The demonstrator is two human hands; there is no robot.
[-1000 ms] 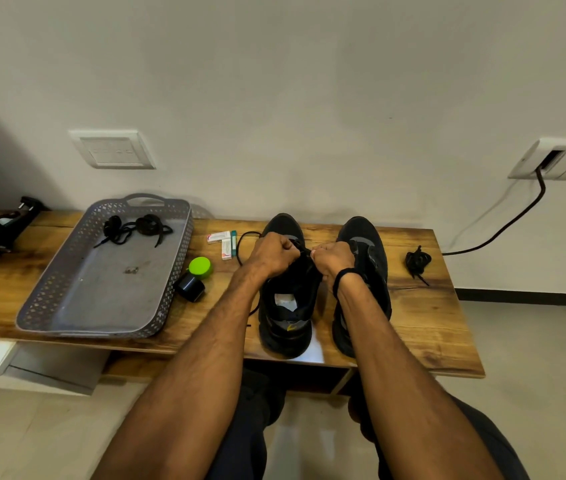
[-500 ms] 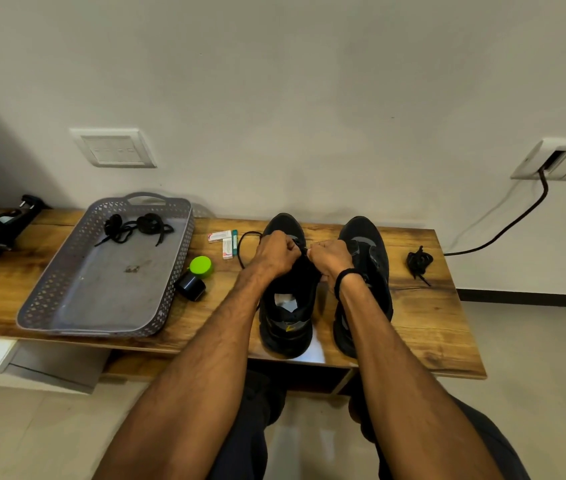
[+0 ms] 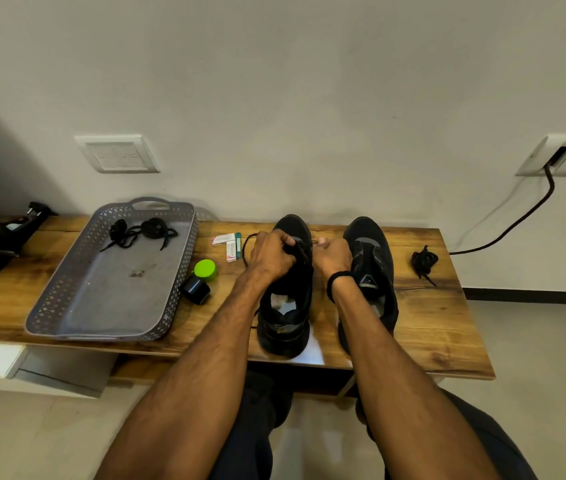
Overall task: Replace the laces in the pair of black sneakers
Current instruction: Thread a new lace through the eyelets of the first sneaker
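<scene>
Wooden surface (image 3: 430, 327) bears a grey tray (image 3: 45, 306) well out past the left grip (image 3: 271, 258), while the left sneaker (image 3: 285, 327) stands directly beneath both grips and the right sneaker (image 3: 371, 251) lies just outside the right grip (image 3: 331, 254). Both grips are curled tight over the front eyelets, the left clutching the black lace (image 3: 245, 247) and the right seemingly pinching its end. Black on black hides the eyelets, so a skipped hole or uneven ends seem likely, and a hard tug could drag the unbraced shoe.

Forearms stretched forward, left grip (image 3: 272, 258) and right grip (image 3: 332, 255) close together, both pinching lace (image 3: 298, 250)
</scene>
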